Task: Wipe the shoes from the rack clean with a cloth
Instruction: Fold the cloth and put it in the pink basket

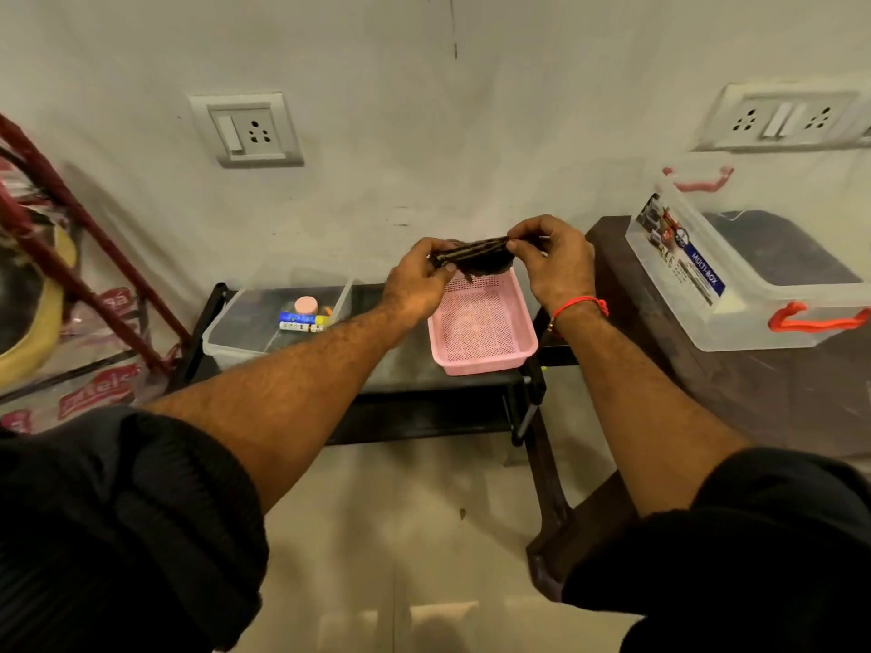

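Both hands pinch a dark cloth (pixel 473 257) above the far edge of the pink perforated basket (pixel 481 323): the left hand (pixel 417 284) grips its left end, the right hand (pixel 554 261) its right end, fingers closed tight on the fabric. The basket, with nothing visible inside, sits at the right end of the black rack (pixel 424 369). At the rack's left end a clear tub (pixel 278 318) holds a round pink lid and small tubes. On the brown table (pixel 763 398) by its wall edge stands 1 clear lidded box (pixel 749 285) with red handles.

Dark cloth (pixel 473 259) pinched between left hand (pixel 417 285) and right hand (pixel 554 263) above pink basket (pixel 480 322).
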Available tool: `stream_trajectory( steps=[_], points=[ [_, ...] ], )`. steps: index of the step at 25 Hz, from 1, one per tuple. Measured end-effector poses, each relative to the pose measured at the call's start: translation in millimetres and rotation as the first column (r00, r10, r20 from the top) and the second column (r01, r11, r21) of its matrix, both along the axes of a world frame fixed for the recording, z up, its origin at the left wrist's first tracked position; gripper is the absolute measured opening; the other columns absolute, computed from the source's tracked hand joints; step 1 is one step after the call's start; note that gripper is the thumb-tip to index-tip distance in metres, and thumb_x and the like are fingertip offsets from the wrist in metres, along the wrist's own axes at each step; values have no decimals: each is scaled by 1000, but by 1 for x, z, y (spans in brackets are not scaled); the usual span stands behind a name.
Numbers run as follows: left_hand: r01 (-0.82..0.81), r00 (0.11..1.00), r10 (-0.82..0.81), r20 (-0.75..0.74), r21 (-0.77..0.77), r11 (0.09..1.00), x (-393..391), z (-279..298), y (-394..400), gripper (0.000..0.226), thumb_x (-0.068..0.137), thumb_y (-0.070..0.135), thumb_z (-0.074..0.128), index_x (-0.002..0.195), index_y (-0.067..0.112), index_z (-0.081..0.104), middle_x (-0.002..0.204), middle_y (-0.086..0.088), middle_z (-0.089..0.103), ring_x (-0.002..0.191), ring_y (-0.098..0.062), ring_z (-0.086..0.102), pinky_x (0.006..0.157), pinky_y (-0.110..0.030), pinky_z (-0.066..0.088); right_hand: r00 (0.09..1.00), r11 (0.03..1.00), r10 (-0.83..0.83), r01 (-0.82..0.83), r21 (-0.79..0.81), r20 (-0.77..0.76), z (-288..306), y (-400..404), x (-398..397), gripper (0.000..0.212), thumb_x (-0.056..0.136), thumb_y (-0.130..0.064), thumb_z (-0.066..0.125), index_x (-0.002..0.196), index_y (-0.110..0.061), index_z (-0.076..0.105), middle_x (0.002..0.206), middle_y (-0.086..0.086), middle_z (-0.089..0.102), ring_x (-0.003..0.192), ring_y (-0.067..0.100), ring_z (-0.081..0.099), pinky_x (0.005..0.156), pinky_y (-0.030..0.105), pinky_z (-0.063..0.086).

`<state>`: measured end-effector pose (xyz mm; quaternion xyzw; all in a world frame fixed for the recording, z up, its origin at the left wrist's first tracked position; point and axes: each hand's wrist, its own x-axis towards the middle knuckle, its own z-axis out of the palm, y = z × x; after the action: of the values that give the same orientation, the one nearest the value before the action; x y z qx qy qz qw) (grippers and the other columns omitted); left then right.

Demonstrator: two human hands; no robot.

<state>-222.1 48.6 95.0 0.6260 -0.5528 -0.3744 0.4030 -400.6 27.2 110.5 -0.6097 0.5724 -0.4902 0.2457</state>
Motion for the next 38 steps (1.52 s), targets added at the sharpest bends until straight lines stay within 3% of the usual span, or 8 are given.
stream_trajectory(
  steps=[4, 7, 11, 15, 21, 29, 35, 38],
  points=[
    [95, 905, -215, 367, 318, 943, 9, -60, 2, 12, 99, 28, 65, 107, 36, 68, 132, 1, 62, 128, -25, 54, 113, -49, 43, 919, 921, 226, -94, 378, -322, -58, 7, -16, 16, 90, -5, 68, 100, -16, 75, 111, 7, 70, 103, 21, 65, 91, 23, 48],
    [17, 878, -154, 453, 293, 956, 8, -83, 13, 11, 98, 29, 66, 99, 39, 65, 139, -3, 61, 132, -32, 51, 112, -55, 42, 874, 909, 220, -22, 417, -434, -71, 11, -19, 21, 95, -6, 61, 106, -19, 75, 121, 12, 64, 103, 27, 64, 90, 28, 49],
    [-40, 941, -49, 335, 255, 966, -2, -80, 30, 33, 100, 25, 63, 134, 24, 60, 143, -7, 55, 126, -30, 56, 102, -37, 52, 877, 918, 63, 137, 372, -476, -71, 13, -17, 42, 91, -4, 64, 132, -13, 62, 131, 17, 59, 117, 35, 58, 100, 43, 52],
    [-93, 989, 50, 141, 319, 943, -12, -92, 39, 36, 95, 16, 71, 130, 17, 65, 138, -12, 61, 118, -30, 63, 97, -45, 58, 990, 809, -13, 94, 581, -141, -91, 23, -8, 62, 90, -2, 69, 146, -12, 47, 137, 17, 52, 112, 38, 63, 89, 50, 58],
    [-261, 961, 234, 150, 197, 945, 9, -84, 49, 34, 97, 11, 68, 130, 12, 68, 134, -11, 66, 122, -28, 62, 105, -44, 53, 994, 795, -56, -11, 606, 92, -95, 22, 1, 51, 87, 3, 70, 135, -11, 58, 136, 17, 57, 108, 36, 67, 74, 40, 63],
    [-78, 969, 4, 245, 293, 953, 25, -92, 59, 45, 101, 6, 59, 145, 14, 56, 149, -12, 52, 139, -33, 48, 113, -44, 45, 991, 784, 103, -30, 619, -83, -99, 30, 10, 57, 93, -2, 64, 145, -15, 49, 141, 15, 53, 122, 38, 58, 91, 52, 57],
    [-16, 918, -54, 394, 172, 985, 39, -83, 83, 52, 96, 8, 67, 145, 19, 54, 153, -8, 48, 143, -28, 43, 118, -42, 37, 892, 906, 149, 50, 421, -427, -76, 46, 16, 47, 98, -18, 60, 144, -19, 51, 138, 15, 52, 130, 35, 45, 105, 49, 48],
    [22, 893, -80, 443, 135, 991, 55, -63, 98, 52, 94, 16, 71, 142, 25, 56, 158, -7, 40, 140, -30, 47, 115, -48, 43, 867, 923, 210, -24, 383, -452, -57, 64, 38, 47, 96, -22, 60, 142, -21, 53, 138, 13, 53, 128, 35, 45, 109, 48, 43]
  ],
)
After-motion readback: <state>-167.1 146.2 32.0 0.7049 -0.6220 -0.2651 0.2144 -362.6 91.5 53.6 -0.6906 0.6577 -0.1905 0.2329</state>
